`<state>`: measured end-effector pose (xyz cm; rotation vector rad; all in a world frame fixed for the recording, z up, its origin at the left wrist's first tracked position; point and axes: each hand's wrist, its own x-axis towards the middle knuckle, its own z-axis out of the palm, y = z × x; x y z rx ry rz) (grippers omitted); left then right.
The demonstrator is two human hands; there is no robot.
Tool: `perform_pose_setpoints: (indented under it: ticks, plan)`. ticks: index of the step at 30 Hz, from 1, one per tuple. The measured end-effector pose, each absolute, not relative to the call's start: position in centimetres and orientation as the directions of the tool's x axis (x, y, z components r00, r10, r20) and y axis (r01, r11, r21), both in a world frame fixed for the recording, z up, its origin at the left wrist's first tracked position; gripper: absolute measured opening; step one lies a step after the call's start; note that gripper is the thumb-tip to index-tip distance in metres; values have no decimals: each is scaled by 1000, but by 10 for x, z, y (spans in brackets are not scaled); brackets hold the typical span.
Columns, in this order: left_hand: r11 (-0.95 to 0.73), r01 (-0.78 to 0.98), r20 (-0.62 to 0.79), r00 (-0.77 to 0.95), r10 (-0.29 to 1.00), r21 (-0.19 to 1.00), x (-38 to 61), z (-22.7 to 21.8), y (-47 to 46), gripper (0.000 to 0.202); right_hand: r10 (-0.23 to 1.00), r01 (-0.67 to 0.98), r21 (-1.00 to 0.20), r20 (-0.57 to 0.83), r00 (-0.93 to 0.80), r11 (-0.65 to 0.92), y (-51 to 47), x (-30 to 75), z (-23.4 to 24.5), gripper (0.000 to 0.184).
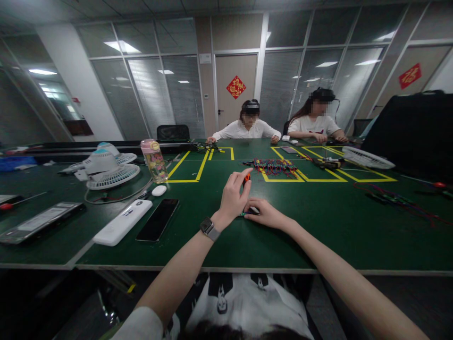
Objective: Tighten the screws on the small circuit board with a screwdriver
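Observation:
My left hand (233,194), a watch (209,228) on its wrist, is closed round an upright orange-and-black handle that looks like a screwdriver's (247,178). Its lower end is hidden behind the fingers. Just right of it and lower, my right hand (264,213) rests on the table, fingers closed on a small green circuit board (243,215). Most of the board is covered by the hands. Beyond them lies a bundle of similar small boards with red and blue wires (274,166).
On the left are a black phone (158,220), a white power bank (123,222), a white oval case (159,190), a bottle (154,160) and fans (109,170). More wired boards (392,198) lie right. Two people (251,125) sit across the green table (336,236).

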<state>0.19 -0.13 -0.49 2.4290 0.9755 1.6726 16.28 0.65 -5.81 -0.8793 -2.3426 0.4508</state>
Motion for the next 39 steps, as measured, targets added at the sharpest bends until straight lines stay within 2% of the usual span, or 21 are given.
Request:
perform_pose_setpoints:
  ticks: [39]
  plan:
    - [-798,470,819,231,524,378,2,-4,-2,34,682,480,-497,405,-608,723,8,164,-60,5]
